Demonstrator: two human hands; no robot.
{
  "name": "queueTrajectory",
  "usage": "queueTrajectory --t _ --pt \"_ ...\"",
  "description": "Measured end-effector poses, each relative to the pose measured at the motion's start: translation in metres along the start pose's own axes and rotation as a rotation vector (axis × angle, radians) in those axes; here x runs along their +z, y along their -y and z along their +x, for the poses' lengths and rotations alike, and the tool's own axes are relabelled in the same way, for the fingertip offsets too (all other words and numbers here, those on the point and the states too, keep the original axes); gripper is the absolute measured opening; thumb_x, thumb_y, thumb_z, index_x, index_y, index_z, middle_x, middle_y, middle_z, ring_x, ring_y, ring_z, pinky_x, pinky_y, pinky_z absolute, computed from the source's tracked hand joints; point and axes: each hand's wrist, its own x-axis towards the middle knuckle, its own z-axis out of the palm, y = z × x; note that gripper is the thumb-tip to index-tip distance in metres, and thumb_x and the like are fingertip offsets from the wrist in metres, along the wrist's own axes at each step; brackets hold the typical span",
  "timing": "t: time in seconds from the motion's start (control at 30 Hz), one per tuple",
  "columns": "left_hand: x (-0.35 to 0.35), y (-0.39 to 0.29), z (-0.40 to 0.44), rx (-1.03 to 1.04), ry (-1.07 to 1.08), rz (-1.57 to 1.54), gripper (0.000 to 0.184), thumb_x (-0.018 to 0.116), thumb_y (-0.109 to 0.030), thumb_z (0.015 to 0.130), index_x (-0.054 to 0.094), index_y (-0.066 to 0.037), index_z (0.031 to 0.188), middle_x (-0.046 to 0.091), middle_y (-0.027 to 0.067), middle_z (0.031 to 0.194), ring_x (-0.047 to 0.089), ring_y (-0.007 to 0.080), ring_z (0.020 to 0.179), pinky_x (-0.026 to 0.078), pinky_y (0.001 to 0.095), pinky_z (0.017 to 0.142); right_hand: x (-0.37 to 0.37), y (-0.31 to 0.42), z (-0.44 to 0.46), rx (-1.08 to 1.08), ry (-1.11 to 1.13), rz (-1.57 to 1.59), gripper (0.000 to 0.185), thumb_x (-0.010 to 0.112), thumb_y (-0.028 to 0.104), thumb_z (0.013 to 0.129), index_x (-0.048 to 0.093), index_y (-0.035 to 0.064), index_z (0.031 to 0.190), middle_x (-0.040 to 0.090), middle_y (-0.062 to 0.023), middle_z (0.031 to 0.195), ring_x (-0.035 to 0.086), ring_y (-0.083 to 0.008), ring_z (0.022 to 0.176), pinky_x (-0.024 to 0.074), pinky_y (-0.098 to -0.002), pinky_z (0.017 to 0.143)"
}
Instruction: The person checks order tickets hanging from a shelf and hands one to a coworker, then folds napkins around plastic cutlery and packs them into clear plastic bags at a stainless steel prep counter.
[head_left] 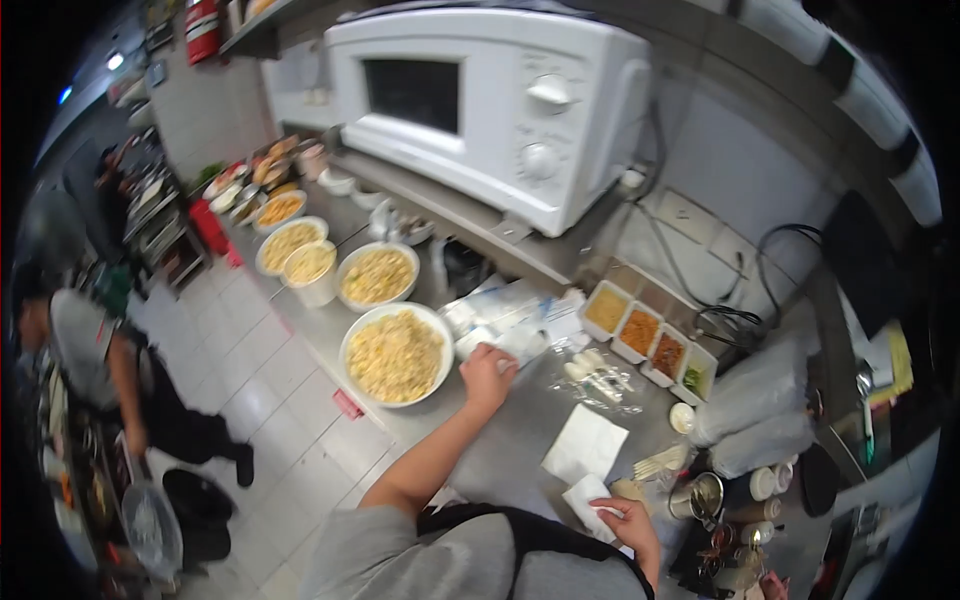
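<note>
My left hand [487, 377] reaches over the counter beside a large white bowl [392, 356] heaped with yellowish food. Its fingers are curled together at the edge of some clear and white plastic packaging [505, 318]; what they grip is hidden. Close to my body, my right hand [630, 527] pinches a folded white napkin [588, 503]. Just beyond it, a white paper sheet [586, 443] lies flat on the steel counter [520, 412]. A clear plastic bag with white pieces [597, 380] sits between my hands, farther back.
More bowls of food [377, 274] line the counter's left side. A white microwave [480, 110] stands on a shelf above. Small topping trays [638, 331] and plastic-wrapped stacks [750, 400] are at right. A metal cup [697, 495] stands nearby. Another person [90, 350] walks at far left.
</note>
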Motion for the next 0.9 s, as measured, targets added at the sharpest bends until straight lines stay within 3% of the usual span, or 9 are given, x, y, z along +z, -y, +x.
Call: queueTrajectory --t 0.1,0.17,0.27,0.3,0.4,0.5,0.6,0.63,0.9 --pt "0.028 0.027 -0.001 -0.277 -0.013 -0.215 0.030 0.075 -0.017 0.071 0.059 -0.006 0.095 0.057 0.0086 0.088 0.056 0.0257 0.077 0.047 0.0370 0.071 -0.003 0.002 -0.002 0.009 0.009 -0.002 0.023 0.058 0.004 0.085 0.066 0.0064 0.106 0.067 -0.0069 0.098 0.059 -0.0144 0.094 0.0458 -0.0282 0.086" --pt "0.000 -0.011 0.009 -1.041 0.180 -0.856 0.051 0.075 -0.014 0.075 0.043 -0.001 0.113 0.053 0.0102 0.087 0.055 0.0167 0.073 0.046 0.0265 0.058 -0.004 -0.003 -0.001 -0.042 -0.005 -0.067 0.023 0.058 0.005 0.085 0.066 0.0077 0.107 0.067 -0.0092 0.100 0.061 -0.0166 0.092 0.0466 -0.0289 0.083" --pt "0.021 0.025 0.005 -1.348 0.285 -1.304 0.021 0.068 -0.012 0.081 0.049 -0.007 0.087 0.054 0.0046 0.075 0.057 0.0144 0.068 0.048 0.0244 0.050 -0.004 -0.010 0.006 -0.096 0.007 -0.104 0.025 0.057 0.008 0.086 0.065 0.0094 0.109 0.066 -0.0093 0.104 0.061 -0.0188 0.095 0.0454 -0.0295 0.085" --pt "0.022 0.029 0.002 -1.337 0.425 -1.349 0.022 0.068 -0.018 0.083 0.051 -0.009 0.074 0.050 -0.0012 0.060 0.054 0.0114 0.055 0.045 0.0226 0.047 -0.004 -0.003 0.008 -0.103 0.015 -0.105 0.025 0.057 0.008 0.086 0.065 0.0098 0.109 0.066 -0.0091 0.104 0.061 -0.0190 0.095 0.0453 -0.0295 0.085" --pt "0.008 0.016 0.012 -1.262 0.987 -1.100 0.027 0.071 -0.025 0.081 0.054 -0.010 0.065 0.048 -0.0036 0.051 0.049 0.0105 0.045 0.040 0.0218 0.044 0.000 -0.006 0.017 -0.153 0.025 -0.140 0.026 0.058 0.011 0.085 0.065 0.0104 0.110 0.066 -0.0104 0.101 0.063 -0.0226 0.090 0.0466 -0.0300 0.083" --pt "0.022 0.014 -0.004 -0.586 0.689 -0.451 0.030 0.076 -0.028 0.074 0.059 -0.007 0.062 0.054 0.0001 0.054 0.050 0.0126 0.044 0.037 0.0243 0.043 -0.001 -0.003 0.030 -0.145 -0.026 -0.198 0.025 0.059 0.013 0.083 0.066 0.0105 0.106 0.067 -0.0125 0.098 0.064 -0.0261 0.086 0.0483 -0.0319 0.080" --pt "0.014 -0.014 -0.008 -0.212 0.616 -0.246 0.032 0.079 -0.030 0.069 0.063 -0.003 0.062 0.059 0.0043 0.061 0.055 0.0175 0.050 0.041 0.0284 0.048 0.003 -0.009 0.057 -0.131 -0.190 -0.245 0.022 0.059 0.018 0.081 0.069 0.0109 0.099 0.067 -0.0140 0.093 0.064 -0.0296 0.085 0.0496 -0.0346 0.077" --pt "0.020 -0.013 -0.013 -0.001 0.472 -0.163 0.032 0.080 -0.032 0.066 0.068 -0.003 0.068 0.063 0.0088 0.071 0.059 0.0215 0.060 0.046 0.0330 0.058 0.007 -0.014 0.070 -0.153 -0.247 -0.238 0.021 0.060 0.021 0.081 0.069 0.0110 0.097 0.067 -0.0138 0.091 0.064 -0.0304 0.084 0.0499 -0.0350 0.076" --pt "0.021 -0.044 -0.028 0.231 0.634 0.014 0.026 0.078 -0.032 0.066 0.071 -0.009 0.076 0.067 0.0053 0.091 0.062 0.0220 0.083 0.041 0.0378 0.073 0.037 0.006 0.171 -0.084 -0.309 -0.178 0.045 0.060 0.050 0.081 0.071 0.0077 0.090 0.068 -0.0156 0.081 0.066 -0.0285 0.078 0.0508 -0.0338 0.073"
